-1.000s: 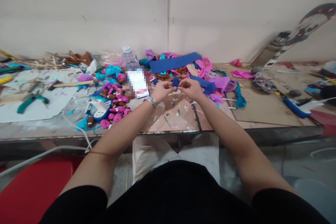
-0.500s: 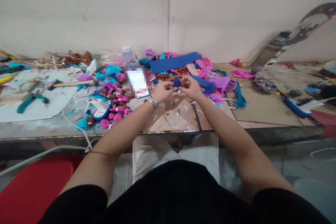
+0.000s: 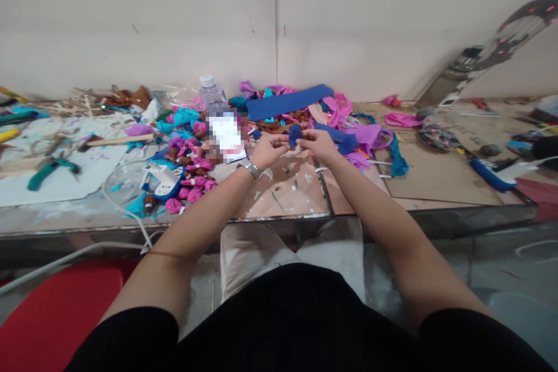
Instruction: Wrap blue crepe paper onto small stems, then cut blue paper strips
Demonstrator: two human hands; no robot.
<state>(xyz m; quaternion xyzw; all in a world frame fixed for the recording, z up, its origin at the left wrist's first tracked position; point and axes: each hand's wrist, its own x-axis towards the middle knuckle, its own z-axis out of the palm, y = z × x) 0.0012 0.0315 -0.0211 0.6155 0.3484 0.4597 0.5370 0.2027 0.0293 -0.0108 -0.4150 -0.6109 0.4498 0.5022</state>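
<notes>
Over the middle of the workbench I pinch a small dark blue fabric piece [image 3: 294, 135] between the fingertips of both hands. My left hand [image 3: 269, 151], with a metal watch on its wrist, grips it from the left. From the right, my right hand [image 3: 319, 145] holds the same piece. Just behind my hands lies a heap of pink, purple, teal and blue fabric scraps [image 3: 331, 119], with a long blue strip [image 3: 290, 101] on top.
A phone [image 3: 225, 137] leans against a plastic bottle [image 3: 210, 93] to the left. Small pink and brown fabric buds [image 3: 192, 177] and a glue gun [image 3: 168, 182] with a white cable lie beside them. Teal pliers [image 3: 47, 167] rest far left, cardboard [image 3: 440, 177] to the right.
My hands have turned and shifted the blue piece slightly while staying in the same spot. The camera has tipped a little, so the whole scene sits slightly higher.
</notes>
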